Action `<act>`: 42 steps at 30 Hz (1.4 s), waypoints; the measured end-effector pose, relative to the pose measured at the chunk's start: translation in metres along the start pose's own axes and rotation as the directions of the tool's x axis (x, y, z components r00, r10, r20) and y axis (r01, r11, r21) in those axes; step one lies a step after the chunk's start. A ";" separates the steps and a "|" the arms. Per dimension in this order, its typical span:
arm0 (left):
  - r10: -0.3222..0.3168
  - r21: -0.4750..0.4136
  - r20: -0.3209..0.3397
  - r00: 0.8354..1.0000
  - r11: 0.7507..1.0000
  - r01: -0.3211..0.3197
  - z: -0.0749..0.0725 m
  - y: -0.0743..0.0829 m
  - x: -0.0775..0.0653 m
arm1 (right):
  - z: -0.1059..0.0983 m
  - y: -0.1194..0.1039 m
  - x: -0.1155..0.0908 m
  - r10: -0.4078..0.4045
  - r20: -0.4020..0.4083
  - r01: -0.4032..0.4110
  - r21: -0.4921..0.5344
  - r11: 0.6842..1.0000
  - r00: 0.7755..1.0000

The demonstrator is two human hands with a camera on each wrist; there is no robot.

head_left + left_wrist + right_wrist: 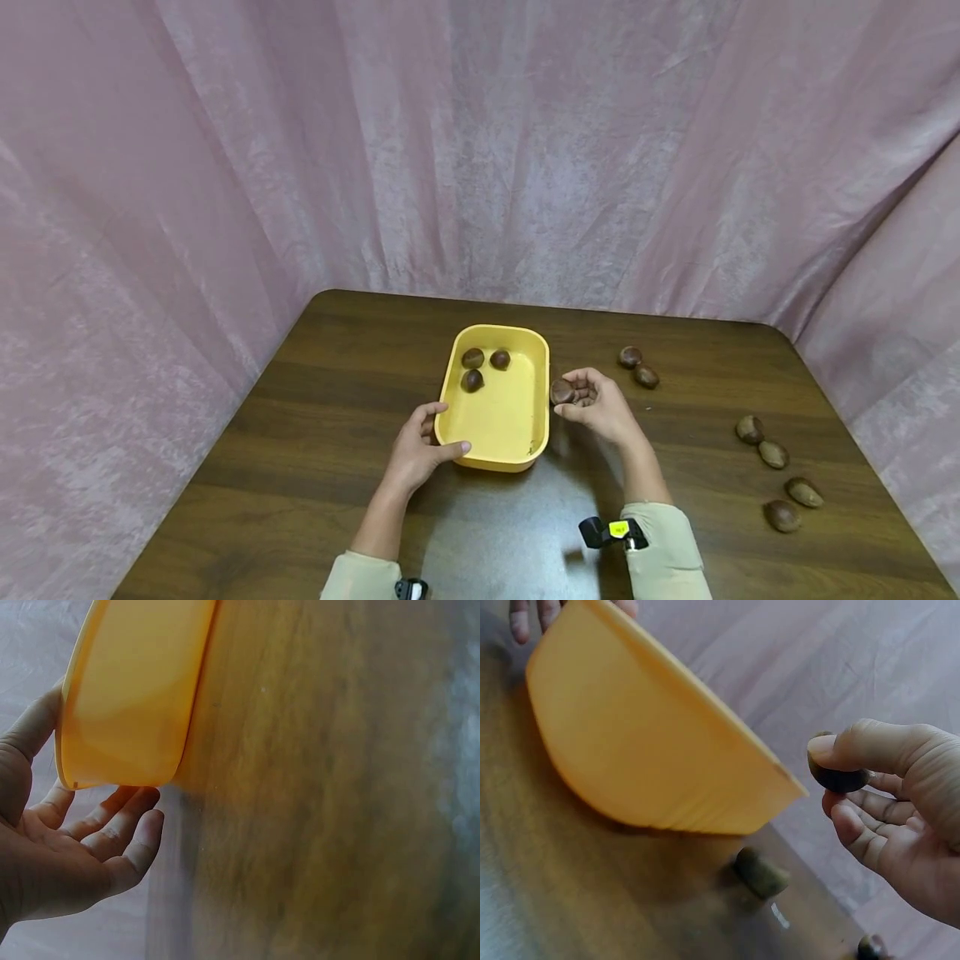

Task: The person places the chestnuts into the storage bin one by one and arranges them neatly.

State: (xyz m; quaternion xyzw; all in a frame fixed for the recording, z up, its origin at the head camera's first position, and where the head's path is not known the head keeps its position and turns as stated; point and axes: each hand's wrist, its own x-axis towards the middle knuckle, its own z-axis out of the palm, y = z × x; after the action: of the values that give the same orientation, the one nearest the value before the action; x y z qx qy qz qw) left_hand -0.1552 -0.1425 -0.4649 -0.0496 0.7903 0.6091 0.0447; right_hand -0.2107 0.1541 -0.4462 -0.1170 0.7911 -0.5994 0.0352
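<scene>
Left hand [417,450] grips the yellow tub [495,421] at its near-left corner; right hand [606,410] pinches a chestnut [562,392] just outside the right rim. Probably best: steady tub, firm pinch, clear the rim, release low. Three chestnuts [472,381] inside, far end. Wrist views hide tub's inside; specks near its near-right corner unclear.
</scene>
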 end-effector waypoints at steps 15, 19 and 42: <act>-0.006 0.000 -0.001 1.000 1.000 0.006 0.000 0.000 0.001 | 0.006 -0.038 0.027 0.036 0.196 -0.027 -0.050 0.998 0.980; -0.006 0.003 -0.001 1.000 1.000 0.006 0.000 -0.001 0.001 | 0.011 -0.025 0.041 0.016 0.224 0.001 -0.075 0.997 0.975; 0.001 -0.021 0.012 1.000 1.000 -0.001 0.005 0.001 0.002 | 0.037 -0.028 0.072 0.124 0.348 -0.080 -0.137 0.987 0.929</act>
State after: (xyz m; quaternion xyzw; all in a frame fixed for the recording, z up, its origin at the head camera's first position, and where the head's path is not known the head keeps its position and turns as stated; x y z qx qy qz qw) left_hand -0.1575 -0.1379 -0.4658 -0.0461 0.7835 0.6178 0.0484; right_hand -0.2697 0.0959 -0.4237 -0.1840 0.8115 -0.5168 0.2013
